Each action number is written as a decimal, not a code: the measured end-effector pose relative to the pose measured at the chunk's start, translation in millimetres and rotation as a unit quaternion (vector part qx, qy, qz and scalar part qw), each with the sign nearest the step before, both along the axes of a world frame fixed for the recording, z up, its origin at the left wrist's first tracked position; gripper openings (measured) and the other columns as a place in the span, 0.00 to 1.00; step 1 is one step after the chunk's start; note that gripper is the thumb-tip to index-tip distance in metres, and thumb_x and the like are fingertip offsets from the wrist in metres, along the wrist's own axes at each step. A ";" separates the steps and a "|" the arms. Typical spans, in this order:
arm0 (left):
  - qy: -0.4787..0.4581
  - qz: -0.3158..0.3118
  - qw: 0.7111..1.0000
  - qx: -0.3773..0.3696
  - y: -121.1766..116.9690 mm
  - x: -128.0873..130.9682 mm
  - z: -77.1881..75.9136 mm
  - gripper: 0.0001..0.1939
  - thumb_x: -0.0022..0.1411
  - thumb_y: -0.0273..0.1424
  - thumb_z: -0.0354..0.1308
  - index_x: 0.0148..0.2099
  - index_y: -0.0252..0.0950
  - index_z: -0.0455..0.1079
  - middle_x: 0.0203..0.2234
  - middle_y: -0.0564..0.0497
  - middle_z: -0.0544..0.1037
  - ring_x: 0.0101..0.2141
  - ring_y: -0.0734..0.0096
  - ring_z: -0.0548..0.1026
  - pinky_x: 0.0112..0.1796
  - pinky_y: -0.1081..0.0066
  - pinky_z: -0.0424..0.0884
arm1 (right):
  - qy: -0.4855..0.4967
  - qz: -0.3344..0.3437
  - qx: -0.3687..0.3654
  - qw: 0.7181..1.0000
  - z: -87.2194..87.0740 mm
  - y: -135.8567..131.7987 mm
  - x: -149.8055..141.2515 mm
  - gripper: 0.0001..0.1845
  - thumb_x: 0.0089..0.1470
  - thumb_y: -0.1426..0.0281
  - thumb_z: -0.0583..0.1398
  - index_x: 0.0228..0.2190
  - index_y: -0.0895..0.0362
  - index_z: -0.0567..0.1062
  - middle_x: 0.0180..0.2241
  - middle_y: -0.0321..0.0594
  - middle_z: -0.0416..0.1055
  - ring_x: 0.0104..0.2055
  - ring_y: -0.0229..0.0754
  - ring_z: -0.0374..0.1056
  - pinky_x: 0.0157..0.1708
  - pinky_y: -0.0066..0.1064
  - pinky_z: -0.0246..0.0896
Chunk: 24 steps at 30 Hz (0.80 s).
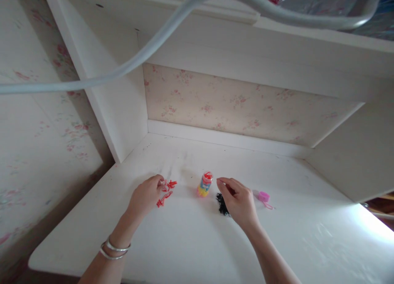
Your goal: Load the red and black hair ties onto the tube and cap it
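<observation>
Bottle (205, 185), axis upright, mouth up, left fingers (157, 179) at red bands (171, 184), hold unclear, right fingers (226, 180) narrow

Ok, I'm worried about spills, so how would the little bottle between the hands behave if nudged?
The bottle would probably tip fairly easily, being taller than it is wide. It is likely light, as its lower part looks like see-through plastic. Red pieces show at its seemingly uncapped top, so some might spill.

The strips (171, 185) are red, bottle (204, 187) yellow and blue, cap (264, 196) pink, wallpaper (207, 99) flowered.
</observation>
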<state>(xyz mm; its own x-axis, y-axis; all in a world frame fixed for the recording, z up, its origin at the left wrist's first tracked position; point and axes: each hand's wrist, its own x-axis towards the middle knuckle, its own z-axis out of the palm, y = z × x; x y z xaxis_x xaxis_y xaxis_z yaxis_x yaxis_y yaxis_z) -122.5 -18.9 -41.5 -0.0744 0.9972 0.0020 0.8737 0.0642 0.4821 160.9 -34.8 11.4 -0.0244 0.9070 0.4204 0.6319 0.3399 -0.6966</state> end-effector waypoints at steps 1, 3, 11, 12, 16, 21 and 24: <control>-0.010 0.001 1.000 0.008 -0.1 0.8 0.3 0.10 0.63 0.34 0.49 0.42 0.41 0.71 0.41 0.50 0.79 0.40 0.64 0.76 0.41 0.70 0.67 | 0.006 0.006 -0.007 1.000 -5.6 -2.9 1.7 0.16 0.59 0.61 0.54 0.32 0.55 0.78 0.24 0.38 0.71 0.24 0.37 0.61 0.26 0.28 0.55; -0.023 -0.005 0.999 0.029 0.3 2.5 0.2 0.11 0.63 0.34 0.49 0.41 0.41 0.72 0.40 0.50 0.79 0.41 0.64 0.76 0.42 0.68 0.68 | 0.021 0.019 -0.030 0.999 -19.0 -7.9 4.8 0.16 0.59 0.61 0.54 0.32 0.55 0.78 0.24 0.38 0.70 0.25 0.37 0.61 0.25 0.28 0.54; -0.170 -0.039 0.983 0.065 2.5 30.6 7.3 0.16 0.62 0.41 0.49 0.38 0.38 0.73 0.26 0.51 0.78 0.22 0.71 0.74 0.22 0.73 0.68 | 0.046 0.087 -0.079 0.992 -64.0 -28.1 9.3 0.15 0.60 0.63 0.54 0.32 0.55 0.78 0.28 0.39 0.72 0.28 0.38 0.65 0.28 0.27 0.56; -0.187 -0.044 0.980 0.060 1.9 36.8 12.2 0.17 0.63 0.42 0.49 0.39 0.38 0.73 0.24 0.51 0.77 0.20 0.72 0.72 0.19 0.74 0.66 | 0.043 0.099 -0.077 0.991 -64.5 -30.6 9.6 0.15 0.61 0.63 0.54 0.32 0.55 0.78 0.27 0.39 0.72 0.28 0.38 0.65 0.27 0.27 0.56; -0.196 -0.118 0.965 0.130 0.7 63.5 42.5 0.15 0.63 0.41 0.51 0.40 0.38 0.73 0.36 0.48 0.76 0.25 0.76 0.73 0.22 0.77 0.67 | 0.037 0.114 -0.068 0.990 -59.9 -36.9 11.1 0.14 0.61 0.65 0.53 0.33 0.54 0.78 0.25 0.37 0.68 0.25 0.36 0.62 0.25 0.26 0.53; -0.163 -0.173 0.954 0.180 7.5 95.0 75.0 0.13 0.64 0.38 0.52 0.40 0.38 0.74 0.38 0.49 0.74 0.31 0.74 0.73 0.31 0.75 0.69 | 0.024 0.130 -0.065 0.989 -58.5 -40.9 12.2 0.14 0.62 0.66 0.52 0.35 0.54 0.77 0.24 0.35 0.65 0.23 0.35 0.60 0.23 0.26 0.52; -0.134 -0.185 0.955 0.189 13.4 107.9 78.7 0.12 0.64 0.36 0.52 0.39 0.38 0.75 0.38 0.50 0.74 0.32 0.74 0.72 0.33 0.74 0.69 | 0.020 0.133 -0.068 0.989 -60.4 -43.0 13.0 0.14 0.62 0.66 0.52 0.35 0.53 0.77 0.25 0.36 0.66 0.23 0.34 0.60 0.23 0.26 0.52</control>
